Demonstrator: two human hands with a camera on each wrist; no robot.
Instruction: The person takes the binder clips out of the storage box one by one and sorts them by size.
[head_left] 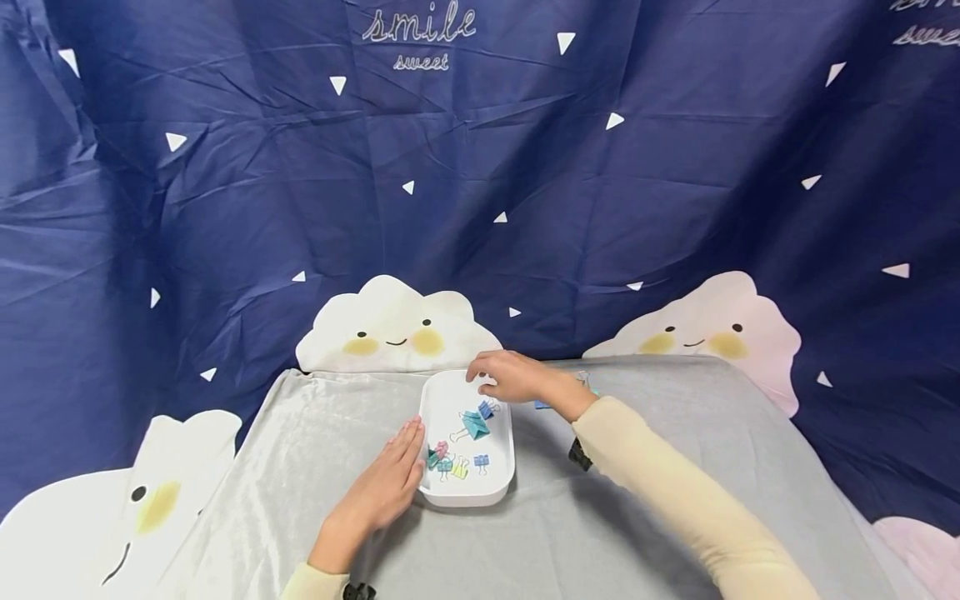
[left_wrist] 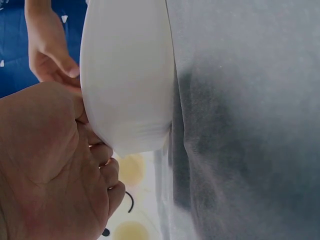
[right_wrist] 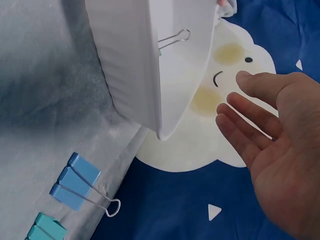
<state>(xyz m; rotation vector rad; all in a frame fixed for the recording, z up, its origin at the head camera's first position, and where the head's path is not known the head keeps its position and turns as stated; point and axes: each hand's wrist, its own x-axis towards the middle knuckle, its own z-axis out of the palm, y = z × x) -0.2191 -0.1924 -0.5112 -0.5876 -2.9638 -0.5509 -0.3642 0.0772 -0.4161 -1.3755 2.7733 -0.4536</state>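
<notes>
A white tray (head_left: 468, 500) holds several binder clips: a teal one (head_left: 474, 424), a dark blue one (head_left: 487, 409), a small blue one (head_left: 482, 460), and pink, green and yellow ones bunched at the near left. The left hand (head_left: 390, 479) rests with fairly straight fingers against the tray's left side; in the left wrist view the hand (left_wrist: 60, 165) touches the tray wall (left_wrist: 127, 75). Over the tray's far right corner hovers the right hand (head_left: 512, 375), its fingers bent loosely and apart. The right wrist view shows that hand (right_wrist: 280, 130) holding nothing.
Right of the tray, beside the right forearm, a blue clip (right_wrist: 77, 181) and a teal clip (right_wrist: 46, 228) lie on the grey cloth (right_wrist: 45, 110). Behind the table hangs a dark blue curtain (head_left: 465, 208) with clouds and white triangles.
</notes>
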